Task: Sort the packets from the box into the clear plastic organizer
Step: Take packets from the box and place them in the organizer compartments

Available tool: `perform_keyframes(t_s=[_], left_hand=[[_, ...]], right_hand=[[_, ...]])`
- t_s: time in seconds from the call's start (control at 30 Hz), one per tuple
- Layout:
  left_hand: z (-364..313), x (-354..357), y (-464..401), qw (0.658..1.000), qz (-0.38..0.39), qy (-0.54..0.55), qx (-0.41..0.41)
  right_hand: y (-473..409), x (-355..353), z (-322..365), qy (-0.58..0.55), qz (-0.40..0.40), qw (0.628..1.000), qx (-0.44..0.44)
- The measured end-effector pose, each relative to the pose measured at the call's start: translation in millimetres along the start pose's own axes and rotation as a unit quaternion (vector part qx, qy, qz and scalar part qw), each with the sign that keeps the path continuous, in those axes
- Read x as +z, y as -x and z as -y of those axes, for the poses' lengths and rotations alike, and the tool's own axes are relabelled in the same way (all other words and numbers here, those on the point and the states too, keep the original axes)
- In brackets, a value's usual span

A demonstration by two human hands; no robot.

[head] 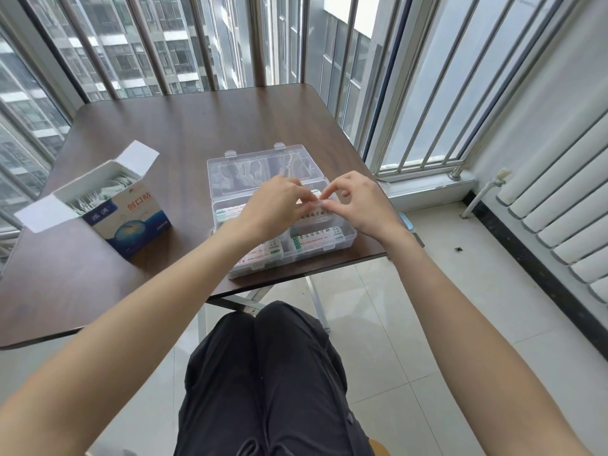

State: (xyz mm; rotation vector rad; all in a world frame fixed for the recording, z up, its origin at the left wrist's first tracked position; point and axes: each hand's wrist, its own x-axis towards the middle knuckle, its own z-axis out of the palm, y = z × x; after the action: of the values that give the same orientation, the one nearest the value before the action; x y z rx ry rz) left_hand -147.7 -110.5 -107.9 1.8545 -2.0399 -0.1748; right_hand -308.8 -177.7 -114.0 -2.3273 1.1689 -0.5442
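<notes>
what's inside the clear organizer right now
Printed packets lie in the near compartments of the clear organizer. The left hand and right hand pinch one packet above it, covering the far compartments.

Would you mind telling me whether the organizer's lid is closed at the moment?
No, the clear organizer has its lid swung open behind it, and both hands work over its open compartments.

box (131,210), organizer (342,240) on table (184,126)

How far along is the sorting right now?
Done: several packets lie in the open organizer. In hand: left hand and right hand pinch one packet above it. Left: the box on the table still holds packets.
</notes>
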Motion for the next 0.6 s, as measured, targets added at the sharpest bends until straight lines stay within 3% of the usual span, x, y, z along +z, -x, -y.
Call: perform_keyframes(t_s=[0.13, 0.3, 0.43, 0.6], left_hand=[[10.3, -9.3, 4.3, 0.997, -0.025, -0.073, 0.0], [14.6, -16.6, 3.0, 0.993, 0.058, -0.092, -0.05], [13.4, -14.8, 0.7, 0.992, 0.073, -0.085, -0.062], [12.8, -13.9, -0.7, 0.992, 0.082, -0.076, -0.065]], right_hand=[[-4.4, -0.5, -2.8, 0.023, 0.008, 1.0, -0.014], [-6.9, -7.1, -3.7, 0.071, 0.045, 0.996, -0.002], [-10.9, -8.7, 0.6, 0.124, 0.068, 0.99, 0.02], [-14.1, -6.9, 7.1, 0.105, 0.067, 0.992, 0.017]])
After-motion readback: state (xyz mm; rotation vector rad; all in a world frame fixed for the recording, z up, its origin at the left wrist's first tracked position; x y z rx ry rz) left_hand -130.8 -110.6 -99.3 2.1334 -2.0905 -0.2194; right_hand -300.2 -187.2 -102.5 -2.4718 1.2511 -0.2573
